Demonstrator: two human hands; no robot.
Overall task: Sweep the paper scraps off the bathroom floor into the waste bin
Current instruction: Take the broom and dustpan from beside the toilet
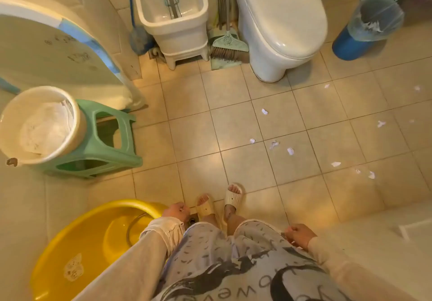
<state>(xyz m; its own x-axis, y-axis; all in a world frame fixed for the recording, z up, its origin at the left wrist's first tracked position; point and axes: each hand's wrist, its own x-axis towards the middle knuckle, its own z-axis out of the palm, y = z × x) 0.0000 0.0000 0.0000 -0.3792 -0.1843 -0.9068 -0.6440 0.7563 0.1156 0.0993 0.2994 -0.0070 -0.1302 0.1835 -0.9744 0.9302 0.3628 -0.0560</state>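
You stood with your left hand point(175, 210) and right hand point(300, 234) loosely curled, holding nothing. Paper scraps point(273, 144) lay at two o'clock; best fetch the broom point(228, 46) at twelve first.

At the top edge of the frame we lose the handles of the broom point(228, 46) and the blue mop point(138, 39), and the toilet point(278, 20) is cut off behind its lid. The waste bin point(364, 34) in the upper right is blurred, and we cannot read what lies inside its liner. The farthest paper scraps point(417, 88) at the right edge are too small to make out. The yellow basin point(93, 242) is partly hidden by our left sleeve point(145, 254) and clipped by the bottom edge. We cannot tell the grip of either curled hand.
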